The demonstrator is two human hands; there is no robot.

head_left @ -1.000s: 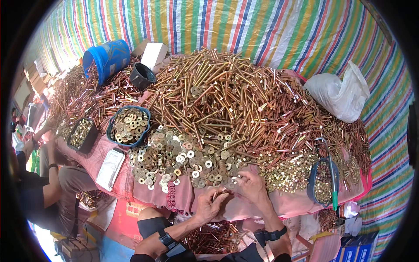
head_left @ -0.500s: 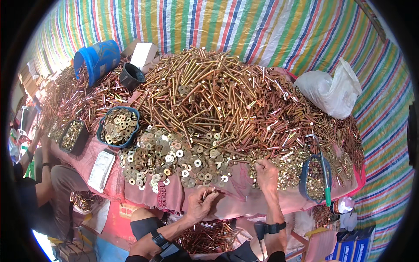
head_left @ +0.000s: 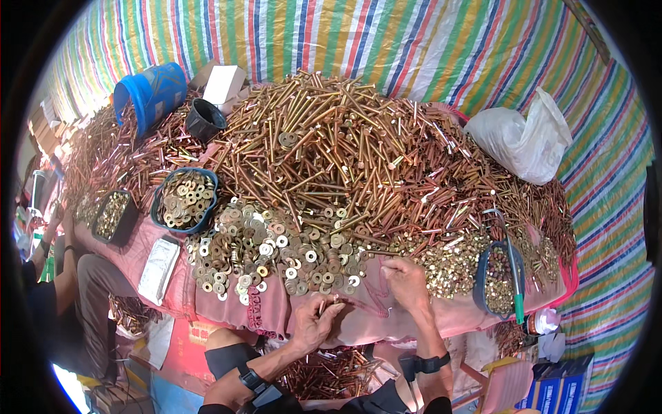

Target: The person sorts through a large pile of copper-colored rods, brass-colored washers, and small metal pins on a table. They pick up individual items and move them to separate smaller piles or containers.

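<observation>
- My right hand point(head_left: 408, 284) has just swung off the nuts point(head_left: 460, 268), back toward the washer heap point(head_left: 265, 252); whether its fingers grip anything, I can't tell.
- My left hand point(head_left: 314, 326), nearer me than that heap, stays clamped on a small metal piece point(head_left: 336, 299).
- Gap between hands: narrower now!

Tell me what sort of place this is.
Probably a makeshift hardware workshop: a big heap of long bolts, a spread of loose washers, and a striped plastic sheet serving as the wall behind.
</observation>
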